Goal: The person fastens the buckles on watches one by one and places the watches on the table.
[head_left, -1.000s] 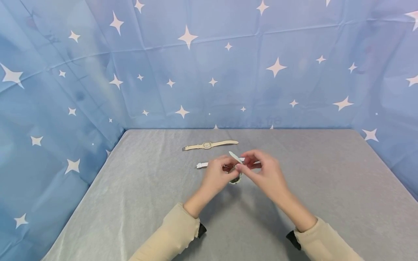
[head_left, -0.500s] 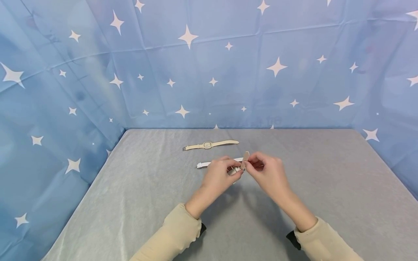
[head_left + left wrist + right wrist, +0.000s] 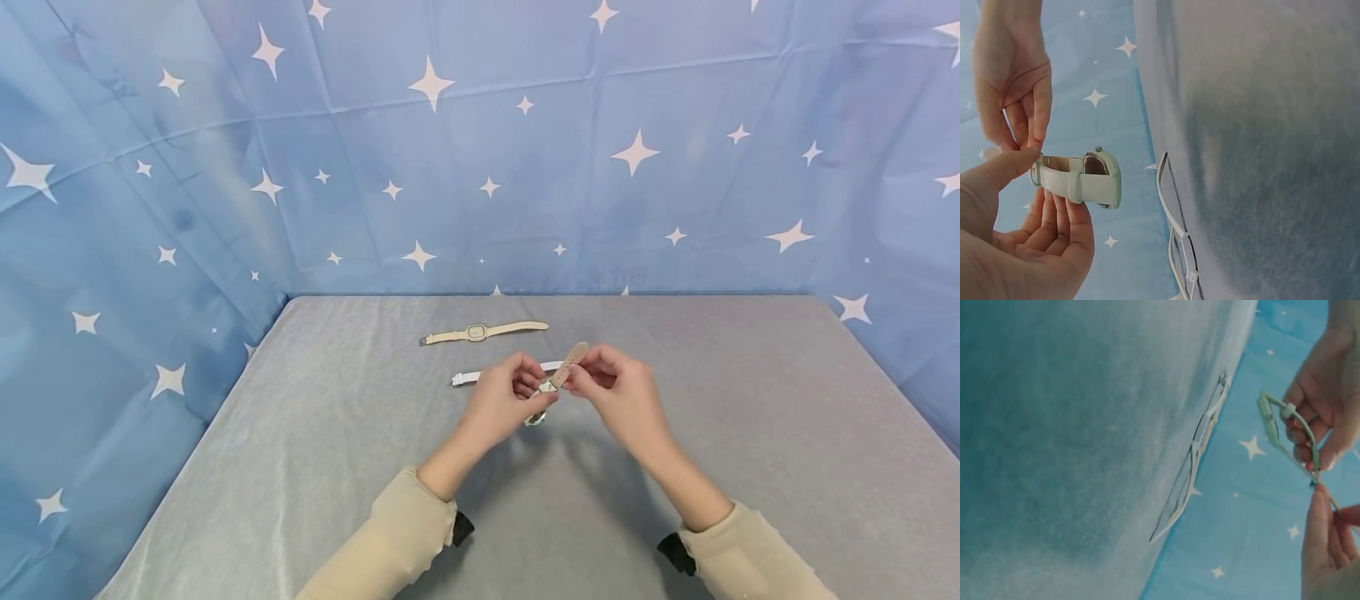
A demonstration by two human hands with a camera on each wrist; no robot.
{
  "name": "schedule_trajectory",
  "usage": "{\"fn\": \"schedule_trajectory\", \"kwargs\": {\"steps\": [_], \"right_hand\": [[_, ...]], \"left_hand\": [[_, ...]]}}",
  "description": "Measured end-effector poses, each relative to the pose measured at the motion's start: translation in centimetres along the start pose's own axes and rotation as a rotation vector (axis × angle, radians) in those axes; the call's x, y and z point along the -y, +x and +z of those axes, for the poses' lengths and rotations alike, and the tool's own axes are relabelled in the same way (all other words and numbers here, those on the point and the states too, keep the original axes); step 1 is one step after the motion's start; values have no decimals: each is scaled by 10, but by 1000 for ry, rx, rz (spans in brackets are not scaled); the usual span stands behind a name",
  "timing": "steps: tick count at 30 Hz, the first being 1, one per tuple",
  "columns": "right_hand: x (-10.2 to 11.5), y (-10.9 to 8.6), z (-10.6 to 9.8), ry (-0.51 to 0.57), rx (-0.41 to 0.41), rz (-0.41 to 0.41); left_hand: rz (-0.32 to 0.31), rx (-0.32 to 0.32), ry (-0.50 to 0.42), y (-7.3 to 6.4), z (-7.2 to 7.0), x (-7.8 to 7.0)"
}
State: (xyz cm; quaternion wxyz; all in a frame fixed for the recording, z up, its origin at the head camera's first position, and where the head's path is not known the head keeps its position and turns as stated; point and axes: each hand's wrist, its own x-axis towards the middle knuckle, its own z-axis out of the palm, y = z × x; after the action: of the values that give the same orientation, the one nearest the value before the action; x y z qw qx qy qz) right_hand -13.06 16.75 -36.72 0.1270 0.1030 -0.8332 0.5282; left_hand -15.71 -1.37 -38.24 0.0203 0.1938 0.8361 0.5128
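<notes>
A pale green wristwatch [image 3: 1096, 184] is held up above the table, its strap bent into a loop. My left hand [image 3: 495, 408] pinches it near the buckle, thumb on one side and fingers on the other. With thumb and fingertips, my right hand [image 3: 622, 396] pinches the strap's free end [image 3: 572, 363], whose tan underside faces the head camera. In the right wrist view the watch case [image 3: 1268, 420] hangs at the far end of the loop, and the strap runs through the buckle [image 3: 1315, 478]. Fingers hide part of the buckle in the head view.
Behind the hands, a beige watch [image 3: 476, 333] lies stretched out on the grey cloth-covered table [image 3: 337, 450]. Nearer is a white watch [image 3: 468, 378], partly covered by the hands. A blue star-patterned curtain [image 3: 495, 150] stands along the table's back and left.
The strap's free end has swung from leaning left to leaning up and right, turning its tan underside into view. My right hand has shifted slightly right; my left still holds the watch.
</notes>
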Motion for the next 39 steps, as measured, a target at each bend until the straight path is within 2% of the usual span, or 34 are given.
{"fn": "schedule_trajectory", "kwargs": {"steps": [4,7,15,23,34,39], "right_hand": [[1,1,-1,40,-6,3],[2,1,-1,62,-8,2],[2,1,1,52,-19,-15],[2,0,2,23,-21,-38],[2,-2,5,-85,-16,-70],[1,-2,6,-81,-23,-85]], "left_hand": [[-74,26,-108,-1,-3,1],[-100,36,-108,-2,-4,1],[-102,63,-56,-2,-4,-3],[-124,48,-103,-2,-3,-3],[-129,21,-133,0,-1,-2],[-128,20,-128,0,0,-1]]}}
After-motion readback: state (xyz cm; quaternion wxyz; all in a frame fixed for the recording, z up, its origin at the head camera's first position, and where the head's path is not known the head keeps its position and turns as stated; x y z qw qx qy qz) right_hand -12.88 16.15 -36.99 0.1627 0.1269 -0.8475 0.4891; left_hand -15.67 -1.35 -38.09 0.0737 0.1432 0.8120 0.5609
